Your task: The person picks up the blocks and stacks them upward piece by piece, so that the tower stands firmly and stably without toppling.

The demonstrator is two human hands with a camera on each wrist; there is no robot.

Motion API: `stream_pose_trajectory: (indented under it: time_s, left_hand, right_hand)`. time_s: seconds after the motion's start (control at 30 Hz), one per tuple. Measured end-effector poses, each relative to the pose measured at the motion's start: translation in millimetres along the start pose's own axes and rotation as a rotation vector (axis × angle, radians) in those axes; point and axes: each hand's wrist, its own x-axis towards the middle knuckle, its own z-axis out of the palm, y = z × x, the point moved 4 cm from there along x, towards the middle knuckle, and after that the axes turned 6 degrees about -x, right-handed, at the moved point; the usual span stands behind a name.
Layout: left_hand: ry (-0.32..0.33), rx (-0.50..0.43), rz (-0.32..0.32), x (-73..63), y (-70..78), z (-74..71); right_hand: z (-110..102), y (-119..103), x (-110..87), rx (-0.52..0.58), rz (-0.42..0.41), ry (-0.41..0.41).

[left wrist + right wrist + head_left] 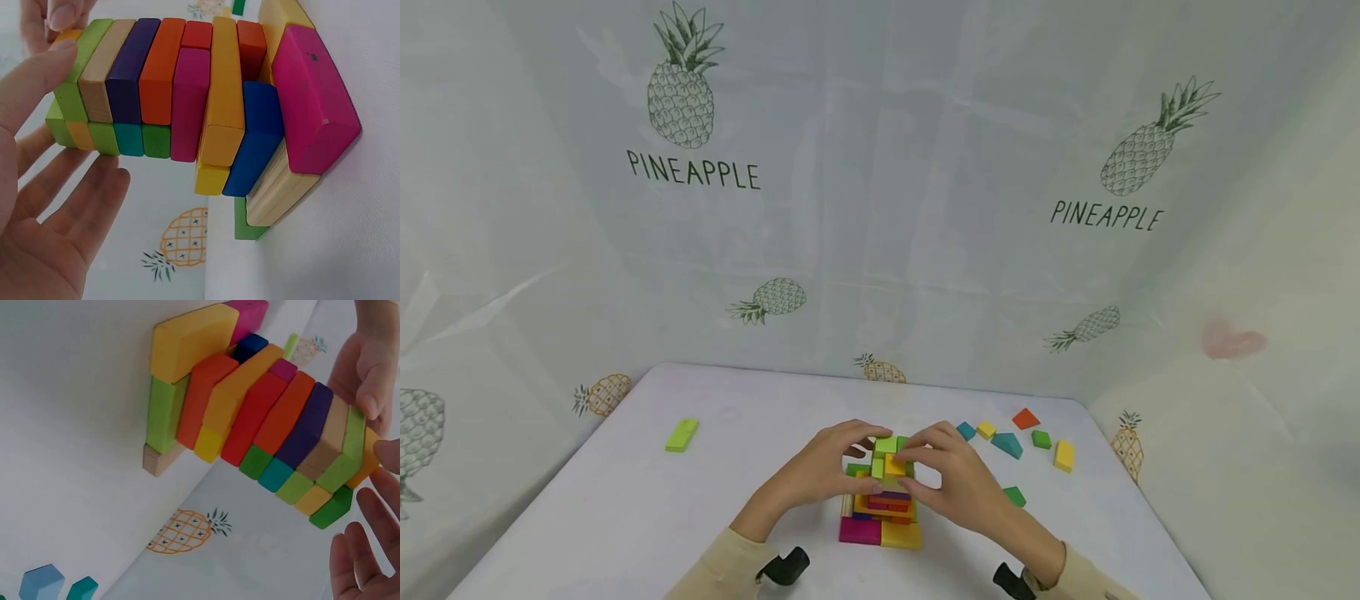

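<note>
A tower of colourful wooden building blocks [882, 532] stands on the table, wider at its base than above. My left hand [822, 465] spans its upper left side, the thumb against a light green block [75, 94] near the top and the index fingertip by the top back block. My right hand [957, 477] reaches in from the right and pinches a small orange-yellow block [894, 465] at the tower's top front. In the right wrist view, that thumb lies at the end of the orange-yellow block. The fingers hide some upper blocks.
Right of the tower lie several loose blocks, including a red one [1026, 418], a teal one [1007, 445], a yellow one [1063, 456] and a green one [1015, 497]. A light green block [682, 435] lies far left. A pineapple-print curtain [880, 208] hangs behind the table.
</note>
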Motion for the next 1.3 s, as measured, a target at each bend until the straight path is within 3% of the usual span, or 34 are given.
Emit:
stream_pose_trajectory:
  time_s: [0.27,0.67,1.07,1.3]
  left_hand:
    - [-0.002,0.009,0.004,0.0,-2.9,-0.5]
    - [0.005,-0.001,-0.003,0.4,-2.9,0.7]
    - [0.007,-0.005,0.017,1.0,-4.7,-0.1]
    - [0.007,-0.001,0.024,1.3,-3.1,-0.3]
  right_hand:
    - [7.6,1.8,-2.0,-0.005,-0.067,0.042]
    - [15.4,1.8,-2.7,0.039,-0.07,0.072]
    - [16.6,1.2,-0.6,0.042,-0.026,0.046]
    - [16.6,0.7,-0.3,0.039,-0.051,0.069]
